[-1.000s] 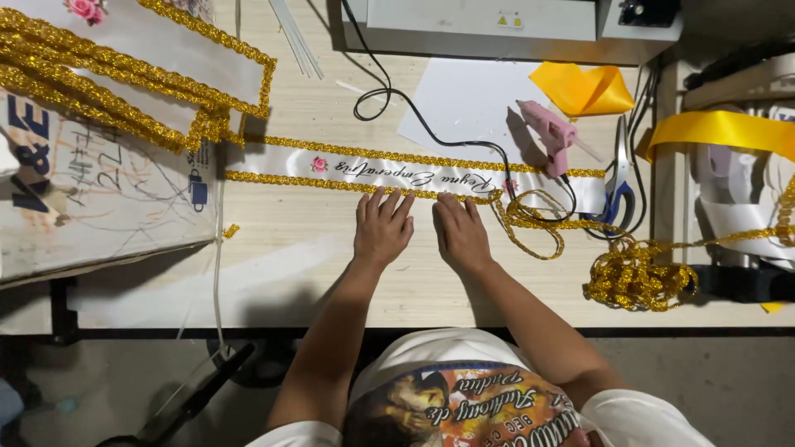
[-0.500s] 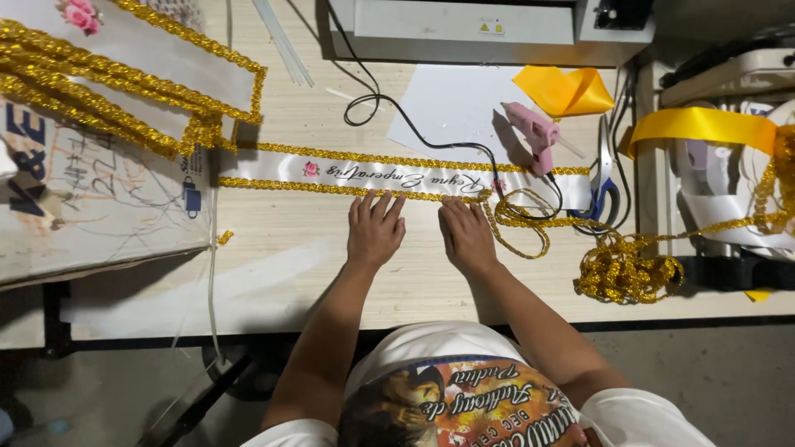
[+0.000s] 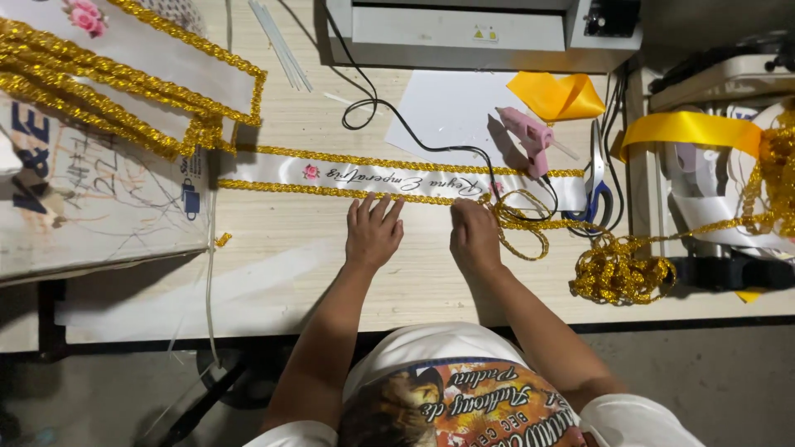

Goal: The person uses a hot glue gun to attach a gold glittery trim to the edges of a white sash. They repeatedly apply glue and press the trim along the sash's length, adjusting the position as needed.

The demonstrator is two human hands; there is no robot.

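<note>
The sash (image 3: 397,178) is white satin with dark script lettering, a small pink rose print near its left end, and glittering gold braid trim (image 3: 414,162) along both long edges; the table (image 3: 273,265) beneath it is pale wood grain. Right of the sash, the glue gun (image 3: 528,134) is pink, the scissors (image 3: 598,199) have blue handles, and the loose braid pile (image 3: 617,273) is metallic gold. Above the sash, the folded ribbon (image 3: 556,93) is yellow-orange on a white sheet (image 3: 451,112).

Sash (image 3: 389,178) flat across table (image 3: 273,273), both hands at its near edge, glue gun (image 3: 530,136) and scissors (image 3: 598,186) rightward.
</note>
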